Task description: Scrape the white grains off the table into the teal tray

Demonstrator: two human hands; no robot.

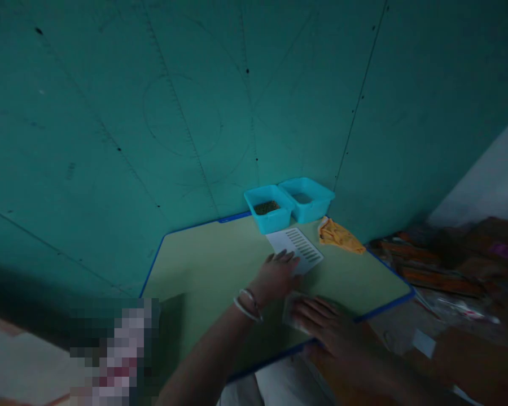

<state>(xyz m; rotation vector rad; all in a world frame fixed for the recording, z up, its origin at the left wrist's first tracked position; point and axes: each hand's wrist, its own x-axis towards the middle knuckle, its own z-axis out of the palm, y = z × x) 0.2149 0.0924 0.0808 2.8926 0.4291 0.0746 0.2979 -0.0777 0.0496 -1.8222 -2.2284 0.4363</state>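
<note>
My left hand (pixel 278 275), a bracelet at its wrist, lies palm down with its fingers over the near part of a white slotted card (pixel 275 239). A row of narrow slots runs along the card's right half. Close to the table's front edge, my right hand (pixel 319 321) rests flat with outstretched fingers on a small pale, translucent piece (pixel 288 307). Blur and the fingers hide most of that piece, so its kind is unclear.
Two blue plastic tubs stand at the table's back: the left tub (pixel 275 223) holds small dark-gold bits, the right tub (pixel 315 211) something pale. An orange cloth (pixel 341 235) lies right of the card. Blue edging rims the table (pixel 211 254). Clutter (pixel 440 270) covers the floor at right.
</note>
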